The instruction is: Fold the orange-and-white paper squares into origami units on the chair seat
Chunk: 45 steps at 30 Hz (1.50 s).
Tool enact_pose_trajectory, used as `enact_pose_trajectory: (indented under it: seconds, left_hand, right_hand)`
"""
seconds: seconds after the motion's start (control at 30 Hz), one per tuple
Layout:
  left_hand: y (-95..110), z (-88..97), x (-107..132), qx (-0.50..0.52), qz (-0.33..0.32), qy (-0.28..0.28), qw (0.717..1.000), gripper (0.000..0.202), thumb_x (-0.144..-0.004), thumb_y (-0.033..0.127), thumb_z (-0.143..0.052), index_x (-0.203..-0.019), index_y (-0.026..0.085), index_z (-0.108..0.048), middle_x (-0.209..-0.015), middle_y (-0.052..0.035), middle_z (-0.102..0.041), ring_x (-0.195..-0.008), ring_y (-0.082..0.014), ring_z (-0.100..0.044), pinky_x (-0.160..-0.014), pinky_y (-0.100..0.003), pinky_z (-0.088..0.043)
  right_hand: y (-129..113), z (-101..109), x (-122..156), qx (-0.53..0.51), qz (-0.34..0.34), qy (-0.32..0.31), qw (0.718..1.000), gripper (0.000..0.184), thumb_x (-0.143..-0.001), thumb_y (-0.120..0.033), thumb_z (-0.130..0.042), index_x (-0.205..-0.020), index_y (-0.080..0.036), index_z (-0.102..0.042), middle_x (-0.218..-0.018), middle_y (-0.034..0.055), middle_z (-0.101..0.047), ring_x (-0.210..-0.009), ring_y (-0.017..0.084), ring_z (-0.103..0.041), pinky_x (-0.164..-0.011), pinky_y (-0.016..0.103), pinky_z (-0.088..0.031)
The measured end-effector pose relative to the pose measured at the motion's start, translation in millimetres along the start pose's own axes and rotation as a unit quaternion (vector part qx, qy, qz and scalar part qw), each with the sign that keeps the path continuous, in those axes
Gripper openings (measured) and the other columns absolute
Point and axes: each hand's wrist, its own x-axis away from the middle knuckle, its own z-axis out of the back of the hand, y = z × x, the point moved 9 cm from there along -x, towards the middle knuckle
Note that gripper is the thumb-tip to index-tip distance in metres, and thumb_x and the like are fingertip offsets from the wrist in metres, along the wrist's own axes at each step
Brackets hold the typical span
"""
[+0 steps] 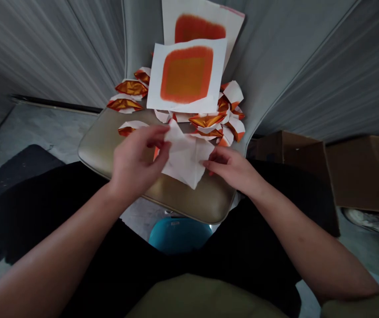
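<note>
Folding-type handling of a creased white paper sheet (184, 157), held just above the middle of a tan padded seat (109, 154), near its back edge. Hands apart, paper between them. Left hand (139, 161) is pinched on the sheet's upper corner; right hand (231, 170) has its fingertips (211, 162) on the sheet's right side, can't tell if gripping. A small orange edge (156, 153) shows by the left hand, under or part of the paper, unclear which.

Just beyond the hands, along the seat's back edge, folded orange-and-gold paper pieces (207, 120) sit in a loose heap toward the right corner. More of these pieces (131, 87) lie at the back left corner, and a single piece (129, 128) sits near the left hand. Two white sheets printed with orange squares overlap past the back edge: the front sheet (185, 75) lies over the rear sheet (199, 26), both tilted.

Gray pleated fabric (308, 66) rises behind the seat. Cardboard boxes (365, 174) stand off to the right, a teal object (179, 234) sits below the front edge, and a dark mat (20, 176) lies on the floor at left.
</note>
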Motion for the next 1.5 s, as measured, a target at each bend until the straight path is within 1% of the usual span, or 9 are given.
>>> enact_pose_trajectory:
  seconds: [0.1, 0.3, 0.47, 0.6, 0.7, 0.9, 1.1, 1.3, 1.5]
  left_hand:
    - [24.5, -20.5, 15.3, -0.063, -0.092, -0.088, 0.990, 0.025, -0.094, 0.019, -0.066, -0.119, 0.021, -0.065, -0.095, -0.0001, -0.076, -0.080, -0.0130, -0.071, -0.074, -0.026, -0.054]
    - [38.2, -48.3, 46.9, -0.105, -0.195, -0.182, 0.958, 0.030, -0.099, 0.022, -0.060, -0.129, 0.019, -0.061, -0.099, -0.0044, -0.077, -0.086, -0.0177, -0.072, -0.071, -0.030, -0.049]
    - [36.5, -59.6, 72.0, -0.091, -0.202, -0.229, 0.948, 0.039, -0.101, 0.016, -0.054, -0.140, 0.017, -0.052, -0.111, -0.0066, -0.077, -0.105, -0.0187, -0.071, -0.087, -0.033, -0.051]
    - [38.4, -65.9, 95.0, -0.097, -0.230, -0.260, 0.933, 0.046, -0.100, 0.010, -0.051, -0.145, 0.018, -0.049, -0.124, -0.0061, -0.076, -0.116, -0.0199, -0.068, -0.097, -0.035, -0.050]
    - [38.1, -65.3, 104.4, -0.090, -0.232, -0.263, 0.932, 0.052, -0.096, 0.010, -0.056, -0.147, 0.017, -0.048, -0.131, -0.0054, -0.074, -0.121, -0.0234, -0.066, -0.103, -0.039, -0.048]
    - [35.8, -68.0, 116.1, -0.103, -0.225, -0.307, 0.919, 0.037, -0.100, 0.031, -0.058, -0.135, 0.019, -0.063, -0.145, -0.0055, -0.065, -0.135, -0.0265, -0.058, -0.117, -0.042, -0.041]
    - [36.9, -57.6, 117.1, -0.077, -0.225, -0.303, 0.923, 0.039, -0.101, 0.039, -0.057, -0.135, 0.020, -0.063, -0.140, -0.0069, -0.067, -0.137, -0.0269, -0.056, -0.121, -0.043, -0.036]
    - [24.0, -26.6, 95.3, -0.038, -0.141, -0.216, 0.965, 0.023, -0.096, 0.021, -0.063, -0.119, 0.020, -0.065, -0.116, -0.0083, -0.073, -0.110, -0.0226, -0.067, -0.095, -0.036, -0.054]
    - [17.9, -34.3, 101.5, -0.106, -0.148, -0.235, 0.955, 0.016, -0.096, 0.022, -0.066, -0.111, 0.021, -0.071, -0.112, -0.0069, -0.074, -0.105, -0.0233, -0.068, -0.090, -0.038, -0.056]
  right_hand:
    - [8.0, -3.3, 3.1, 0.035, -0.011, -0.004, 0.999, 0.028, -0.083, -0.048, -0.073, -0.092, -0.022, -0.068, -0.083, 0.0019, -0.068, -0.074, 0.019, -0.063, -0.066, 0.034, -0.051]
    - [16.7, 9.8, 10.5, 0.119, 0.011, 0.062, 0.991, 0.050, -0.088, -0.039, -0.069, -0.135, -0.029, -0.057, -0.097, 0.0011, -0.071, -0.080, 0.019, -0.066, -0.073, 0.037, -0.052]
    - [18.5, 4.4, 14.2, 0.181, -0.002, 0.030, 0.983, 0.030, -0.090, -0.035, -0.067, -0.118, -0.027, -0.067, -0.085, -0.0014, -0.070, -0.069, 0.016, -0.062, -0.067, 0.034, -0.049]
    - [11.1, 8.9, 16.9, 0.226, 0.012, 0.055, 0.973, 0.030, -0.091, -0.030, -0.066, -0.121, -0.027, -0.068, -0.080, -0.0023, -0.070, -0.065, 0.015, -0.061, -0.067, 0.034, -0.050]
    - [-4.3, 7.9, 20.8, 0.248, 0.085, 0.066, 0.963, 0.024, -0.095, -0.027, -0.062, -0.117, -0.024, -0.071, -0.089, 0.0015, -0.071, -0.072, 0.017, -0.066, -0.072, 0.035, -0.055]
    - [-38.2, -12.2, 38.5, 0.325, 0.289, 0.062, 0.898, 0.025, -0.100, -0.023, -0.056, -0.117, -0.018, -0.073, -0.130, 0.0135, -0.068, -0.121, 0.026, -0.064, -0.107, 0.047, -0.052]
    - [-25.0, -36.3, 36.9, 0.387, 0.305, -0.004, 0.870, 0.022, -0.100, -0.026, -0.058, -0.110, -0.020, -0.076, -0.130, 0.0113, -0.071, -0.122, 0.031, -0.061, -0.104, 0.052, -0.055]
    - [-15.2, -36.5, 32.6, 0.379, 0.265, -0.023, 0.886, 0.022, -0.099, -0.027, -0.059, -0.112, -0.026, -0.077, -0.132, 0.0082, -0.070, -0.123, 0.029, -0.061, -0.105, 0.052, -0.054]
    - [-13.7, -35.3, 31.6, 0.375, 0.255, -0.021, 0.891, 0.022, -0.099, -0.028, -0.060, -0.114, -0.027, -0.077, -0.132, 0.0077, -0.070, -0.123, 0.030, -0.061, -0.106, 0.052, -0.053]
